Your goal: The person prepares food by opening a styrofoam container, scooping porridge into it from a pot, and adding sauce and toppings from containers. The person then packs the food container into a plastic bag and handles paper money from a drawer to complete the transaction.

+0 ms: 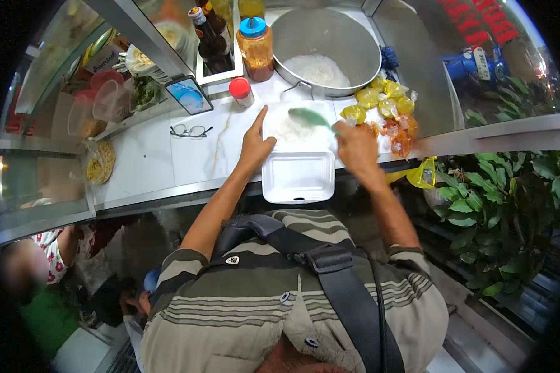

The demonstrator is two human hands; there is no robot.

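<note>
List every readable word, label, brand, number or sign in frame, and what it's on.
Locations only; I don't copy wording.
Shirt patch: dark letters on white.
Red lettering, upper right: large, cut off at the picture edge.
Cardboard box, upper left: dark lettering.
Brown bottle: neck label, too small to read.
Phone: any screen text too small.
Foam box: none visible.
</note>
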